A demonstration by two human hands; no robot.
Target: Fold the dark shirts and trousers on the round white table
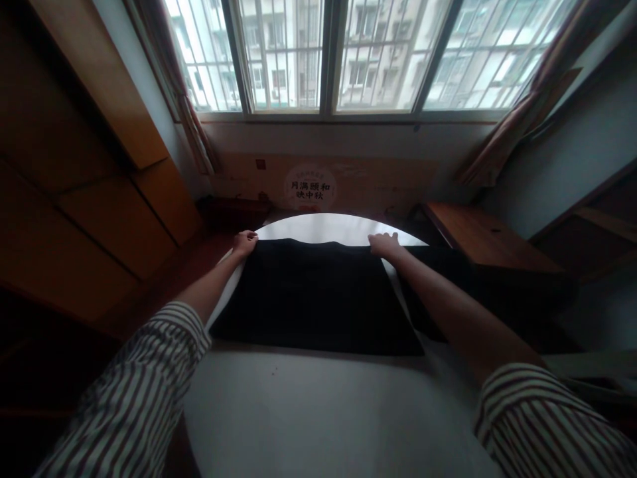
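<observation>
A black cloth (313, 299) lies spread flat on a round white table (318, 411). My left hand (245, 243) is closed on the cloth's far left corner. My right hand (384, 244) is closed on its far right corner. Both arms reach forward across the table in striped sleeves. More dark fabric (448, 285) trails off the table's right side under my right forearm.
A wooden side table (488, 242) stands at the right beyond the round table. Wooden cabinets (99, 199) fill the left wall. A cardboard panel with printed characters (309, 187) leans under the barred window (348, 53). Curtains (189, 113) hang at both sides.
</observation>
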